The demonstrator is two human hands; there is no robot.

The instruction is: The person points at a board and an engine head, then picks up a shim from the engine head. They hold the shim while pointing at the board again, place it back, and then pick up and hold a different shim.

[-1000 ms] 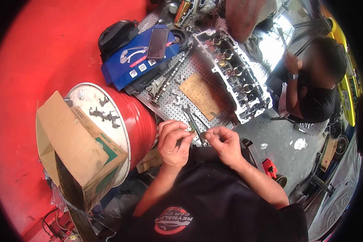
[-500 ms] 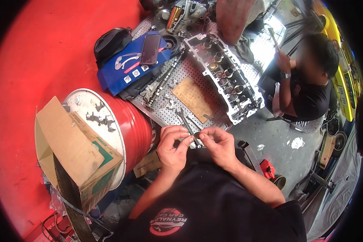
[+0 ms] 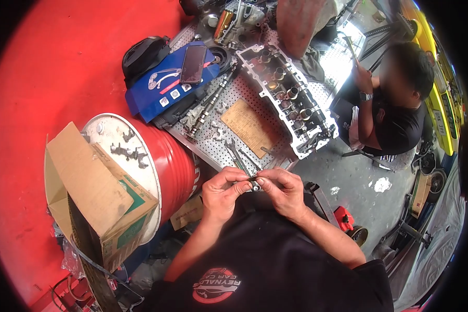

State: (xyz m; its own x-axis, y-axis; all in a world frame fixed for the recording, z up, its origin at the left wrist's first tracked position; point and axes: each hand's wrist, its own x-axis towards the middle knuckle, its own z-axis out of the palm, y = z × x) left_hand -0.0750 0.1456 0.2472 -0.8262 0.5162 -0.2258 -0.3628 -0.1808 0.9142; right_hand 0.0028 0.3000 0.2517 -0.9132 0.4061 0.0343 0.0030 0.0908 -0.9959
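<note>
A person is wearing a black shirt (image 3: pixel 291 260) with a round badge (image 3: pixel 216 285) on the chest.
The dark cloth is creasing softly over the torso, and the right sleeve (image 3: pixel 375 275) is ending short and loose, leaving the forearm bare. On the left side of the chest the badge is showing red, crossed by pale grey-white capitals; I'm making out "REYNALD" and "CAR CA", with script too small to read on the upper red part. The left hand (image 3: pixel 219 198) and right hand (image 3: pixel 286 195) are going bare, wrists included.

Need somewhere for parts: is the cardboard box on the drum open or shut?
Open. The cardboard box on the red drum has its flaps spread, not folded shut.
</note>
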